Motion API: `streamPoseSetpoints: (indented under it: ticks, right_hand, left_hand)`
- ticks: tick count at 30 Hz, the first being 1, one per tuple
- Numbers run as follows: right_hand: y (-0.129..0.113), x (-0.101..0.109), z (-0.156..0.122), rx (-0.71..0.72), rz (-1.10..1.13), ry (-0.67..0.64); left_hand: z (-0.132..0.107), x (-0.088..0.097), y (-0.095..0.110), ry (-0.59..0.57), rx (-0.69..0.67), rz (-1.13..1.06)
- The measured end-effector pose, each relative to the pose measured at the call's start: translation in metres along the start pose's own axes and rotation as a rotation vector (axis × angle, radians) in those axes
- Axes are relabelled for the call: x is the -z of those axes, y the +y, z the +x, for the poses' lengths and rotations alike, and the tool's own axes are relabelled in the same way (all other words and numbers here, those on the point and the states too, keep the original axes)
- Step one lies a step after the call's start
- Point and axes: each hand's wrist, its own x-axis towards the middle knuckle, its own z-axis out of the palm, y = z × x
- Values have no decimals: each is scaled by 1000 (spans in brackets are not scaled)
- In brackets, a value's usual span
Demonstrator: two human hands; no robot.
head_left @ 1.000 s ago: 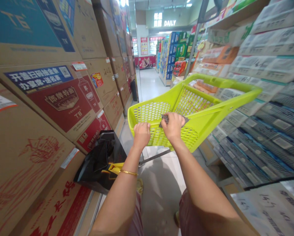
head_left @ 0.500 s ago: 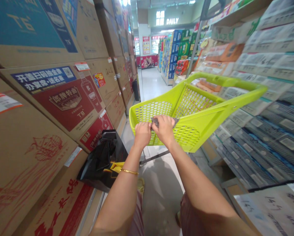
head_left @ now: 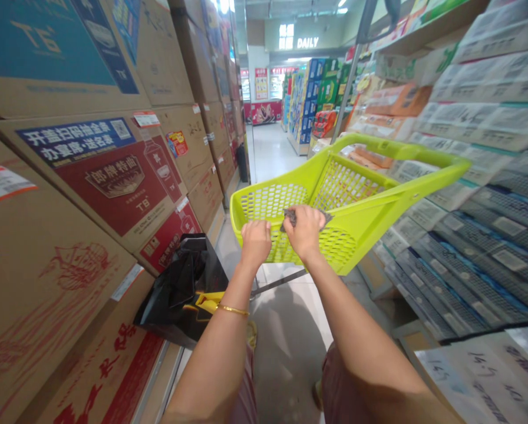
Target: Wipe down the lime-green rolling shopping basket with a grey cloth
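A lime-green shopping cart [head_left: 356, 218] with perforated sides stands sideways before me. My left hand [head_left: 256, 240] is closed over the rim of its near side, close to the left end. Just to the right, my right hand [head_left: 304, 231] is closed on a crumpled dark grey cloth [head_left: 325, 218], pressing it against the same rim. Ends of the cloth stick out on both sides of that hand. My palms and the undersides of my fingers are hidden.
Stacked cartons [head_left: 126, 176] wall the left side. A black bag [head_left: 180, 288] with a yellow item sits low beside them. Shelves of packaged goods [head_left: 480, 123] line the right. Ahead, the tiled aisle [head_left: 268, 144] runs to more displays. A grey metal pole [head_left: 347, 88] rises behind the cart.
My right hand has slid to the right along the rim with the cloth, opening a gap between my hands. The left hand stays at about the same place on the rim.
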Motion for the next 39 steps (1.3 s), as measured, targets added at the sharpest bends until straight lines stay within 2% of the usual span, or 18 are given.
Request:
streamPoseSetpoints:
  ticks: [3, 6, 14, 19, 25, 29, 32, 39]
  right_hand:
    - [-18, -8, -8, 44, 48, -42]
    - [-26, -11, -11, 63, 73, -56]
    - [-16, -4, -4, 98, 77, -120]
    - [-9, 5, -1, 49, 23, -107]
    - [-16, 4, -6, -25, 8, -10]
    - [-36, -8, -18, 56, 94, -37]
    - [-44, -16, -25, 100, 148, -30]
    - [-29, -13, -23, 309, 70, -125]
  left_hand:
    - [0, 0, 1, 2, 2, -12]
    - [-1, 1, 0, -4, -12, -17]
    - [-7, 10, -11, 21, -168, 19]
    - [-11, 18, -22, 46, -132, 20]
    - [-11, 4, -20, 7, -119, -59]
    - [-9, -5, -22, 35, -126, -159]
    - [-8, -4, -28, 20, -131, -248]
    - [-9, 7, -34, -14, -145, -192]
